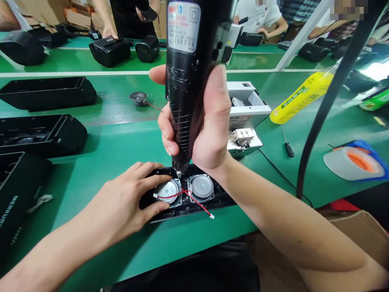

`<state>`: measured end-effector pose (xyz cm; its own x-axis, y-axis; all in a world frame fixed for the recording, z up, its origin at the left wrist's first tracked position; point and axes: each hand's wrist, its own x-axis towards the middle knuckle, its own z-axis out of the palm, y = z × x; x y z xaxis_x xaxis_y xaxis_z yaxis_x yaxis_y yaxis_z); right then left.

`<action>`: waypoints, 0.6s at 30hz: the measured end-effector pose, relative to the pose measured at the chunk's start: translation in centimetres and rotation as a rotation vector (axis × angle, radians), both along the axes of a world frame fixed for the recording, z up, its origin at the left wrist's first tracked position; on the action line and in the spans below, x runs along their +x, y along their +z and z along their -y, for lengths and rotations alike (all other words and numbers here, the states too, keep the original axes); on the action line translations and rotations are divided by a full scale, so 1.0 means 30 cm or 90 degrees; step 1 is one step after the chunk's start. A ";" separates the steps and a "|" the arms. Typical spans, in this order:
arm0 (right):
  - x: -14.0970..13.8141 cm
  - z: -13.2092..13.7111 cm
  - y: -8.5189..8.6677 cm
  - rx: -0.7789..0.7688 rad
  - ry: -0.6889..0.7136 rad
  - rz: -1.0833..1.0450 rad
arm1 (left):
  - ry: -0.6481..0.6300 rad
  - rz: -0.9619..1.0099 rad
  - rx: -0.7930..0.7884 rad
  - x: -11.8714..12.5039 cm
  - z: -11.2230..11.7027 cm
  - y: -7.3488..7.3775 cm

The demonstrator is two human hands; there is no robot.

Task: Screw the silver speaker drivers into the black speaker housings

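Note:
My right hand (209, 121) is wrapped round a black electric screwdriver (185, 89), held upright with its tip pointing down. The tip meets the upper right corner of the left speaker driver (167, 191). My left hand (130, 194) grips that driver, thumb at its lower edge and fingers along its upper edge. A second speaker driver (202, 187) sits to its right in the same black panel (188, 209). Red wires with white plugs (212, 216) cross over both drivers. Part of the panel is hidden behind my right wrist.
A grey-white metal machine (247, 117) stands behind my right hand. Black speaker housings (45, 134) line the left side. A loose speaker (138, 98), yellow bottle (300, 97), small screwdriver (288, 148) and tape roll (349, 162) lie around. A black cable (316, 125) hangs at right. Co-workers stand across the bench.

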<state>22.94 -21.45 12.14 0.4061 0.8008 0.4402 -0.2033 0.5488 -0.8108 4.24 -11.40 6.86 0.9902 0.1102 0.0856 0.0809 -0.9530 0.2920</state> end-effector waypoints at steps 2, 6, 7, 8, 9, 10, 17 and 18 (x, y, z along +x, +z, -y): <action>-0.003 -0.006 -0.008 -0.008 0.008 -0.009 | 0.002 -0.001 0.004 0.002 0.000 0.003; -0.008 -0.009 -0.012 -0.023 0.008 -0.014 | -0.001 -0.004 0.012 0.004 0.000 0.006; -0.009 -0.009 -0.011 -0.027 0.005 -0.015 | -0.001 -0.003 0.013 0.004 0.000 0.006; -0.009 -0.008 -0.009 -0.031 0.004 -0.015 | -0.002 -0.001 0.013 0.005 0.000 0.006; -0.010 -0.008 -0.008 -0.035 0.005 -0.016 | -0.002 0.000 0.013 0.005 0.000 0.006; -0.011 -0.008 -0.007 -0.037 0.008 -0.016 | -0.002 0.000 0.014 0.005 -0.001 0.005; -0.012 -0.012 -0.017 -0.033 0.013 -0.007 | -0.002 0.003 0.029 0.002 -0.005 -0.004; -0.014 -0.011 -0.020 -0.030 0.019 -0.003 | -0.003 0.005 0.031 0.002 -0.005 -0.005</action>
<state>22.51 -21.11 11.54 0.3841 0.8324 0.3996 -0.2232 0.5036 -0.8346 4.31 -11.24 6.71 0.9901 0.1005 0.0981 0.0738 -0.9666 0.2455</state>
